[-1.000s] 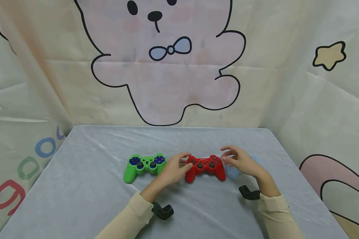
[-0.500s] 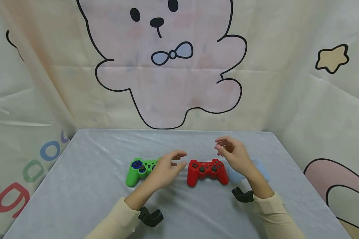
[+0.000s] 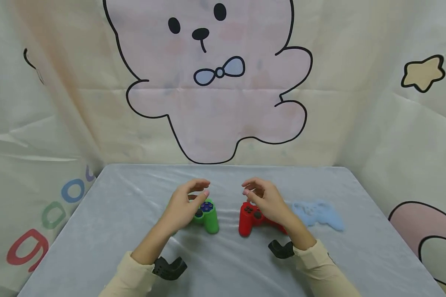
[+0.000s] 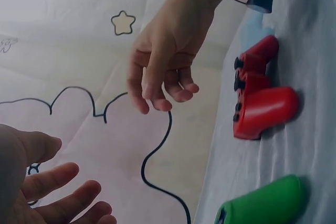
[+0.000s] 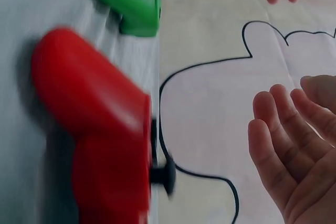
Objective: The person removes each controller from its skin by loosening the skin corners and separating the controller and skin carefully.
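Note:
In the head view a green game controller (image 3: pixel 210 218) lies on the table, its left part hidden behind my left hand (image 3: pixel 186 204). That hand hovers over it with fingers loosely bent and nothing in them. To the right lies a red game controller (image 3: pixel 246 222), partly covered by my right hand (image 3: pixel 266 201), which is held above it, also holding nothing. Both wrist views show the hands raised off the controllers, fingers relaxed. Beyond the right forearm, a pale blue controller-shaped thing (image 3: pixel 317 212) lies flat on the table.
A table (image 3: pixel 223 264) with a pale grey-blue cloth carries the controllers. Patterned curtains (image 3: pixel 338 103) stand behind and at both sides. Each wrist wears a black camera mount (image 3: pixel 169 268) that juts inward.
My left hand has left the red controller's side and moved left over the green one. My right hand has moved left over the red controller, uncovering more of the blue thing.

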Motion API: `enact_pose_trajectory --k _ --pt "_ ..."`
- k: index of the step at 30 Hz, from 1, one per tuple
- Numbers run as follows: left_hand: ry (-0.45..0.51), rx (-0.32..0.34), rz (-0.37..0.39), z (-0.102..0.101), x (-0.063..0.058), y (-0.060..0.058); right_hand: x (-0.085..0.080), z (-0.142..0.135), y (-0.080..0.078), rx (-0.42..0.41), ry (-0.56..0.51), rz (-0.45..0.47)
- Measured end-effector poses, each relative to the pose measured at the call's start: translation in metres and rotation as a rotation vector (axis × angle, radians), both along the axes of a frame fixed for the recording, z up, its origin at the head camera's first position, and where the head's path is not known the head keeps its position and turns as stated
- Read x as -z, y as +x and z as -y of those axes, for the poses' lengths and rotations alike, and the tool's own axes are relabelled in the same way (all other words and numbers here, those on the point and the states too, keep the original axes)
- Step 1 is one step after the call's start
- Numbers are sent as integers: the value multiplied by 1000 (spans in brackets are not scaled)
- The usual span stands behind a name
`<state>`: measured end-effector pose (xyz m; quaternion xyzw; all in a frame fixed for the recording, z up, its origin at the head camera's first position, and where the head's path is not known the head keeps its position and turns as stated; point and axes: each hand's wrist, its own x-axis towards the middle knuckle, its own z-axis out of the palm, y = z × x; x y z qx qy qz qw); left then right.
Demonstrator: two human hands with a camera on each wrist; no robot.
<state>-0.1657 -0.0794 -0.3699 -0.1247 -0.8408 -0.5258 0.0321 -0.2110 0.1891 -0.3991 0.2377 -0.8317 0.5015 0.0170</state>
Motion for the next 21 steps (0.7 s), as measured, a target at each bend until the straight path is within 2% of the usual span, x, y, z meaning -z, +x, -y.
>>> enact_pose_trajectory --k 5,11,15,21 --pt "-25 -33 -20 22 8 -5 5 20 -1 -46 -31 1" --pt "-104 -35 -10 44 19 -14 9 34 2 -41 -10 24" --pt "-135 -39 -14 54 22 -23 11 43 0 -47 -7 27" --pt "-157 -41 36 63 34 -28 20 61 -2 -87 14 52"
